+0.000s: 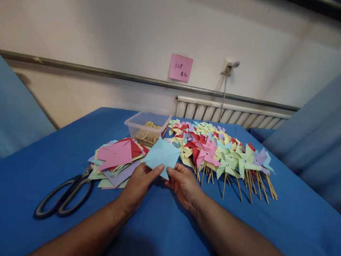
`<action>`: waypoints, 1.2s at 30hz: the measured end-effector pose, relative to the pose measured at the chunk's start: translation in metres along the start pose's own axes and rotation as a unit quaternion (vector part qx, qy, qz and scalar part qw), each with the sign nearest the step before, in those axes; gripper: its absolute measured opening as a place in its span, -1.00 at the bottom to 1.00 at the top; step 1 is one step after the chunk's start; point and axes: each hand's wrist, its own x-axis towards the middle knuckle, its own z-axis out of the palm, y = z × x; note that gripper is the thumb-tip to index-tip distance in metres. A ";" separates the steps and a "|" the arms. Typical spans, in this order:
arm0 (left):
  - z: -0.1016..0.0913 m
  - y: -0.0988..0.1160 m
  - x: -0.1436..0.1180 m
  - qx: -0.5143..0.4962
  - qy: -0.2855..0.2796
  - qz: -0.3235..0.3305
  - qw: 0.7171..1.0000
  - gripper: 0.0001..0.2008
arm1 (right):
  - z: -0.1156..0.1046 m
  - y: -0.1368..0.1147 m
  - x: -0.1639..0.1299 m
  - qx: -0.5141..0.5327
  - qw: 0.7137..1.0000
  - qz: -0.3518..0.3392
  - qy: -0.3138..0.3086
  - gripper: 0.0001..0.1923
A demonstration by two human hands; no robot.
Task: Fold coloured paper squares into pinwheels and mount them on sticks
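Blue paper in my hands
My left hand [140, 183] and right hand [183, 183] pinch the light-blue paper square [162, 155] above the desk [160, 220].

1. The person's bare left hand [138, 183] and bare right hand [183, 183] show no gloves, and no rings can be made out on the fingers.
2. Both forearms are uncovered to the bottom edge of the view; no sleeve reaches them.
3. No watch or band sits at either wrist.
4. Fingernails look short and plain.

Blue table [53, 156], scissors [64, 197], paper stack [117, 160], pinwheels [221, 153]
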 end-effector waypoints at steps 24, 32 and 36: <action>-0.003 0.004 -0.001 -0.123 0.054 -0.087 0.987 -0.60 | -0.005 -0.010 -0.013 -0.617 0.633 -0.467 -0.032 -0.70; 0.000 0.002 -0.004 -0.076 0.044 -0.084 0.993 -0.65 | -0.005 -0.010 -0.014 -0.567 0.695 -0.441 -0.018 -0.93; -0.003 -0.002 -0.003 -0.027 0.048 -0.071 0.996 -0.70 | -0.006 -0.012 -0.014 -0.549 0.713 -0.435 -0.028 -0.93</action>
